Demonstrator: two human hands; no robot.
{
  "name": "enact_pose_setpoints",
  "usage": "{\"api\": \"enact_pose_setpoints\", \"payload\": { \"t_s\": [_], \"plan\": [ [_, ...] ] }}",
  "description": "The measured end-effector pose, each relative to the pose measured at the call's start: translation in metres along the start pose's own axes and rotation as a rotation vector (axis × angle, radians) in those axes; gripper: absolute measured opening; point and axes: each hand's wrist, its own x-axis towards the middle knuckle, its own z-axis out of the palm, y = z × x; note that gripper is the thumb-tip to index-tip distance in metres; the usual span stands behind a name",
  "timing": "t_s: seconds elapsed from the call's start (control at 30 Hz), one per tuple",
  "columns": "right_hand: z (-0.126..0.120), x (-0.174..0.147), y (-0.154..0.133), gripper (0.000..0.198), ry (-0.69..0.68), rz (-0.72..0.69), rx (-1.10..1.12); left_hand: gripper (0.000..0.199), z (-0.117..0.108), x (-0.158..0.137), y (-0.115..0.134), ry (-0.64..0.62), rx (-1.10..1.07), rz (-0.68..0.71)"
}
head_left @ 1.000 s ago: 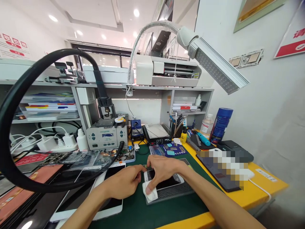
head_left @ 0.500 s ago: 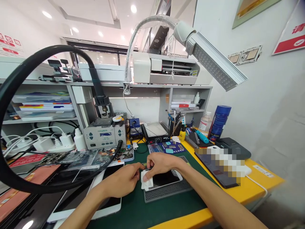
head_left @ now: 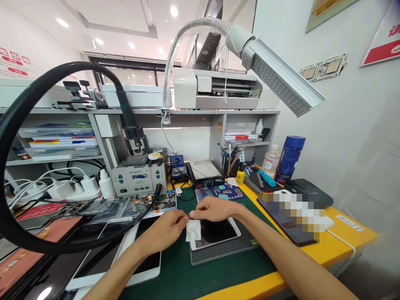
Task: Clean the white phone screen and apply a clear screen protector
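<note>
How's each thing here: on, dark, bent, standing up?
Phone: face up, screen dark.
Tissue: wrinkled, lying on the phone.
Left hand: fingers curled.
Right hand: fingers bent.
Tablet: screen dark.
Yellow bottle: upright.
Clear bottle: upright, capped.
Lamp: neck bent.
Ceiling lights: on.

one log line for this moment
phone: on grey mat; white tissue: on phone's left end; left hand: by phone's far left corner; right hand: over phone's far edge

Passable from the front across free green mat (head_left: 179,281), between yellow table edge (head_left: 246,287) and gray pad (head_left: 218,251). Blocked at left by 1 looping black hose (head_left: 76,66); at the pad's far-left corner by left hand (head_left: 173,225) and right hand (head_left: 212,208); high at right by 1 lamp (head_left: 283,77).
</note>
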Motion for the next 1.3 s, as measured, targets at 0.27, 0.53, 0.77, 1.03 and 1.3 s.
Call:
{"api": "enact_pose_setpoints", "payload": {
  "t_s": [0.27,0.53,0.77,1.03,1.3],
  "plan": [
    [-0.003,-0.003,0.007,0.037,-0.062,-0.046,0.053,0.015,0.002,0.003,0.004,0.037,-0.174,-0.035],
    [0.001,-0.004,0.004,0.027,0.025,-0.099,0.079,0.021,0.003,0.003,0.001,0.005,-0.342,-0.015],
    [0.004,-0.003,0.005,0.025,0.064,-0.067,0.107,0.013,0.004,0.004,-0.001,-0.032,-0.274,0.026],
    [0.004,-0.005,0.004,0.025,0.049,-0.052,0.145,0.015,-0.002,-0.003,0.001,-0.072,-0.198,0.019],
    [0.009,-0.008,-0.007,0.018,0.105,-0.072,0.087,0.021,-0.006,-0.007,0.004,-0.127,-0.182,0.018]
  ]
}}
